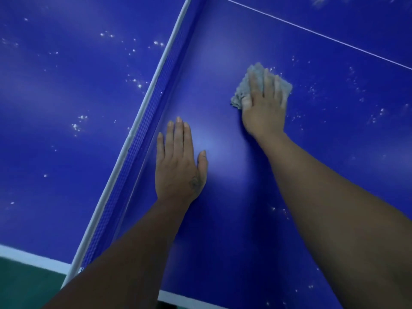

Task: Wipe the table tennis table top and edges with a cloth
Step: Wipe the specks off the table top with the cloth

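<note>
As we read from the left, the blue desk [223,230] shows first the half beyond the net. Its surface is scattered with white specks [78,123] and bounded at the near edge by a white border, below which lies a green floor [22,286]. Next comes the net [142,134], a blue mesh with a white top band, running diagonally from the near edge toward the far side. Just beside it, on the other half, we find the left hand [178,166] lying palm down on the bare surface. Its fingers are straight and close together, the thumb is out to the side, and it holds nothing. Farther right, and farther from the near edge, the right hand [264,105] presses palm down on a crumpled grey cloth [242,90]. Its fingers are spread and laid flat over the fabric rather than curled round it, and the cloth shows beyond the fingertips and on the thumb side. The two hands are apart. We also note a thin white line [312,33] crossing the desk beyond the cloth, and more white specks to the cloth's right.
</note>
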